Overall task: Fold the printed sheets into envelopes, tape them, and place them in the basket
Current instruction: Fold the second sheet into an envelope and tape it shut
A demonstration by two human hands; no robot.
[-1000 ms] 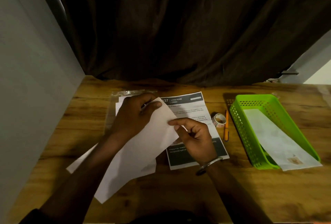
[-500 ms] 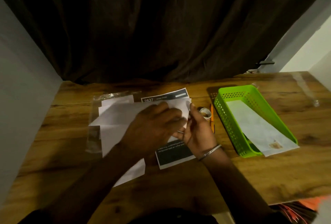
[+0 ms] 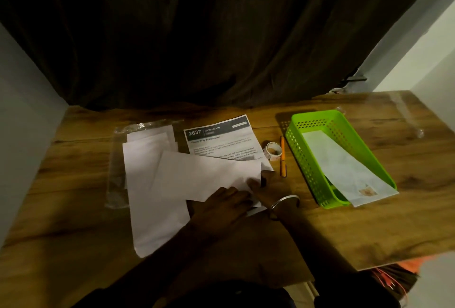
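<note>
On the wooden tabletop (image 3: 369, 229), a white sheet (image 3: 202, 175) lies half-folded at the centre, its long axis slanting from the left edge toward the right. A green basket (image 3: 299, 160) by the right edge already holds one envelope (image 3: 344, 170). The left hand (image 3: 221, 207) presses flat, fingers straight, on the fold's near edge. The right hand (image 3: 269, 186) touches the fold's right corner; whether it pinches or merely presses is unclear. The sheet spreads away and leftward from both. The tape roll (image 3: 272, 151) sits just beyond the right hand, the nearer one. Half a second earlier the left hand covered the sheet's far part; it has since slid back.
</note>
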